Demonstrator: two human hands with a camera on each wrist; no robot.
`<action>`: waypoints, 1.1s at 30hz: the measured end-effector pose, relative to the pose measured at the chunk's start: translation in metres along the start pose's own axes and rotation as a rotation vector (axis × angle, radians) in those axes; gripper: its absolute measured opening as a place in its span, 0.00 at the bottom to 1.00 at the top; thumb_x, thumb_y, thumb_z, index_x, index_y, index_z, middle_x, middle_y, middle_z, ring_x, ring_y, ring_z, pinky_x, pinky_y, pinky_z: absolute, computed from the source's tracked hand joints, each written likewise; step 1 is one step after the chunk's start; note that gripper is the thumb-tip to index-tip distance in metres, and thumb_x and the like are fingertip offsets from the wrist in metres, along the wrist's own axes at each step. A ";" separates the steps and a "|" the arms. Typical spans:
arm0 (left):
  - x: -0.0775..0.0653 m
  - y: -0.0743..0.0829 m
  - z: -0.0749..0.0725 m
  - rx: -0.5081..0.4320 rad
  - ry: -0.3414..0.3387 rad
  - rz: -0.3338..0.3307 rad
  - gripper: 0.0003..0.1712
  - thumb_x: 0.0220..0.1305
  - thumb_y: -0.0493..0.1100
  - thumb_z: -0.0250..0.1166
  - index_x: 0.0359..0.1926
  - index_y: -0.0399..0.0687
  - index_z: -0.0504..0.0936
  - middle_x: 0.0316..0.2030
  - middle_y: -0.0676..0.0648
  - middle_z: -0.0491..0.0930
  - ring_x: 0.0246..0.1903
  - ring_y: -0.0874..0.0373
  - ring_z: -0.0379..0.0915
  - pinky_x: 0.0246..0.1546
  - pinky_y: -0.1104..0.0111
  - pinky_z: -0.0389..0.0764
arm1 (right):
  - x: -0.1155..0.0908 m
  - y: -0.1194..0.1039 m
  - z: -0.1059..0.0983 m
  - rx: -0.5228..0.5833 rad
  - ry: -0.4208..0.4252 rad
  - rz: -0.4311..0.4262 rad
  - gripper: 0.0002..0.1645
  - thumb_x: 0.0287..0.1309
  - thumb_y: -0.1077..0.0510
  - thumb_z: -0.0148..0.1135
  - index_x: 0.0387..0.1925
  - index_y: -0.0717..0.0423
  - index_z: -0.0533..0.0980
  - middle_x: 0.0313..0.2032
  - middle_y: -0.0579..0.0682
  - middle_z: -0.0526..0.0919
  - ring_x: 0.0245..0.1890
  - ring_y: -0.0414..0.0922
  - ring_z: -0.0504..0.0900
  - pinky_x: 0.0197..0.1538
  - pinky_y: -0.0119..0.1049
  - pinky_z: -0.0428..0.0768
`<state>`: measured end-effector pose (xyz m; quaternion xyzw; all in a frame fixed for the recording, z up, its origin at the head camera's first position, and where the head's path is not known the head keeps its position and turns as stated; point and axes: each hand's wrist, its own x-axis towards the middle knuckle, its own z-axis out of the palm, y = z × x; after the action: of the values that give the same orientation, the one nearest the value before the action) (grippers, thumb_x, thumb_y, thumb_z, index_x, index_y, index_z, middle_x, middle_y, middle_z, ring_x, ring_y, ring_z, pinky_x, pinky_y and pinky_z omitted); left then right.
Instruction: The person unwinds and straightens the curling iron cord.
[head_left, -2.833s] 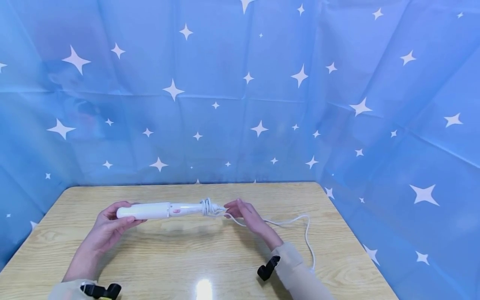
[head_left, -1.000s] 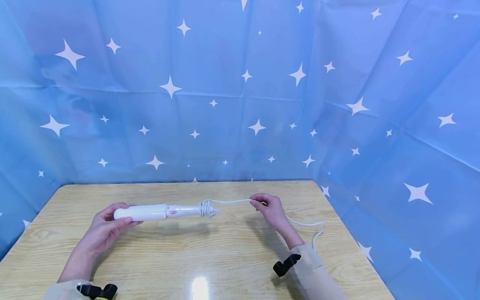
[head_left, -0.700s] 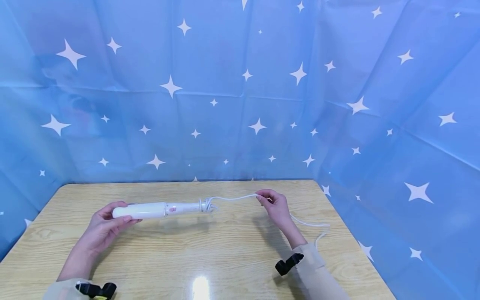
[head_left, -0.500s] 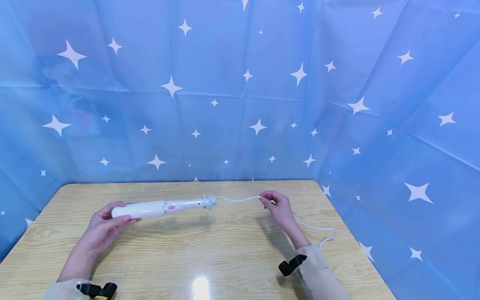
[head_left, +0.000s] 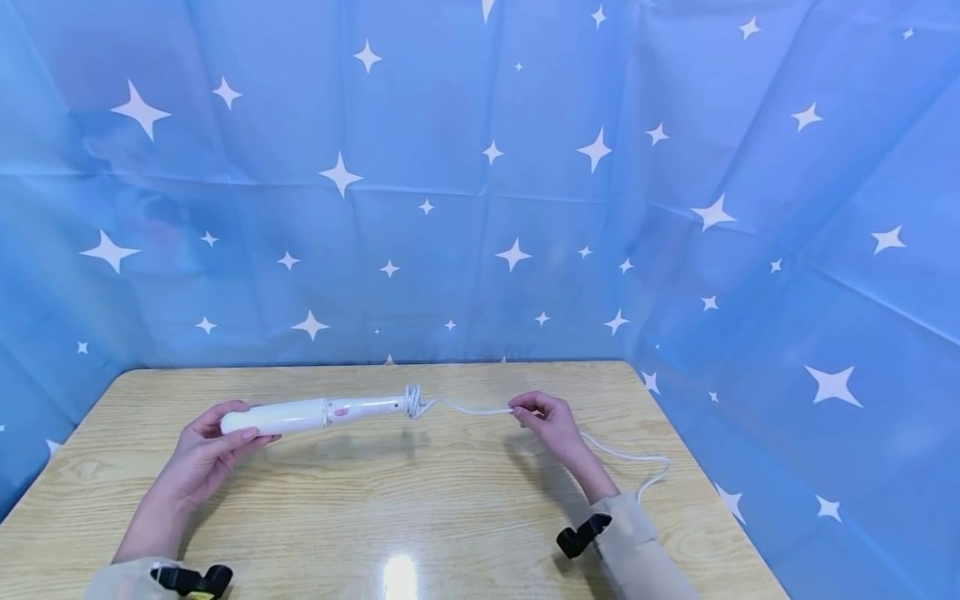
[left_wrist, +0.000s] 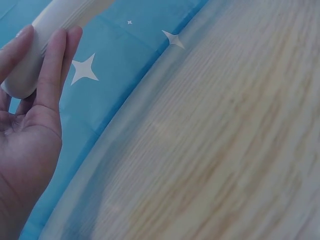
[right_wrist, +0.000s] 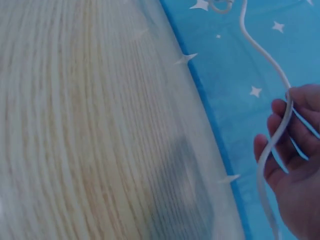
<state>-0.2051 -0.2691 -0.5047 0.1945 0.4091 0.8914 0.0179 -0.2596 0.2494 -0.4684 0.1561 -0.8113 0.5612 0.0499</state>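
Note:
A white corded hair styling wand (head_left: 292, 415) is held above the table, its right end tilted slightly up. My left hand (head_left: 202, 462) grips the thick left end between thumb and fingers; in the left wrist view the fingers curl round the white barrel (left_wrist: 47, 42). On the slimmer handle sits a small pink switch (head_left: 341, 412). Loops of the power cord (head_left: 412, 402) wrap the handle's right end. To the right, my right hand (head_left: 555, 429) pinches the cord, which sags between hand and loops. The right wrist view shows the cord (right_wrist: 265, 52) passing between thumb and forefinger and across the other fingers.
The wooden table (head_left: 360, 517) lies beneath both hands. More cord (head_left: 630, 457) trails past the right wrist toward the right side. A blue curtain with white stars (head_left: 450, 208) stands along the table's back and sides. Black wrist cameras (head_left: 583, 535) sit on both cuffs.
My right hand has moved from beside the wand's tip to the right, drawing out a length of cord. The wand's right end has risen a little. My left hand keeps its grip.

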 end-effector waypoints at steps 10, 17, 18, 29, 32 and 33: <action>0.000 0.000 0.000 -0.003 -0.028 -0.003 0.30 0.68 0.13 0.44 0.55 0.38 0.84 0.55 0.42 0.78 0.53 0.47 0.81 0.56 0.58 0.84 | 0.006 -0.013 -0.007 -0.029 -0.018 -0.067 0.13 0.72 0.64 0.60 0.52 0.69 0.81 0.48 0.63 0.85 0.46 0.50 0.84 0.47 0.28 0.84; 0.000 0.003 0.001 -0.006 -0.045 -0.001 0.32 0.67 0.12 0.43 0.54 0.39 0.85 0.55 0.41 0.81 0.54 0.49 0.80 0.55 0.56 0.85 | 0.022 -0.019 -0.005 -0.058 -0.043 -0.103 0.13 0.70 0.65 0.62 0.52 0.69 0.80 0.48 0.62 0.86 0.48 0.49 0.85 0.52 0.30 0.86; 0.000 0.003 0.001 -0.004 -0.048 0.000 0.32 0.67 0.12 0.43 0.54 0.40 0.85 0.55 0.41 0.81 0.54 0.49 0.80 0.55 0.56 0.85 | 0.022 -0.019 -0.001 -0.067 -0.056 -0.098 0.13 0.70 0.65 0.62 0.52 0.69 0.80 0.49 0.62 0.86 0.49 0.49 0.85 0.52 0.30 0.85; 0.000 0.003 0.004 -0.014 -0.074 0.004 0.32 0.66 0.12 0.43 0.54 0.39 0.85 0.55 0.41 0.81 0.55 0.48 0.80 0.55 0.57 0.84 | 0.018 -0.050 0.028 -0.037 -0.172 -0.076 0.15 0.69 0.70 0.60 0.54 0.74 0.79 0.50 0.68 0.84 0.50 0.58 0.85 0.51 0.32 0.87; -0.001 0.003 0.006 -0.008 -0.082 -0.002 0.32 0.67 0.12 0.43 0.54 0.39 0.85 0.55 0.41 0.81 0.55 0.49 0.79 0.55 0.56 0.84 | 0.017 -0.052 0.032 -0.023 -0.219 -0.086 0.16 0.70 0.69 0.59 0.56 0.75 0.77 0.51 0.69 0.83 0.50 0.57 0.85 0.52 0.32 0.87; -0.001 0.004 0.006 -0.001 -0.086 -0.005 0.32 0.67 0.12 0.43 0.54 0.39 0.85 0.55 0.41 0.81 0.55 0.49 0.79 0.55 0.56 0.84 | 0.018 -0.049 0.034 -0.014 -0.234 -0.088 0.17 0.71 0.69 0.59 0.57 0.75 0.77 0.52 0.69 0.83 0.51 0.57 0.85 0.53 0.32 0.86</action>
<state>-0.2016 -0.2674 -0.4989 0.2316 0.4082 0.8822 0.0380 -0.2582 0.1987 -0.4325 0.2555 -0.8079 0.5307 -0.0194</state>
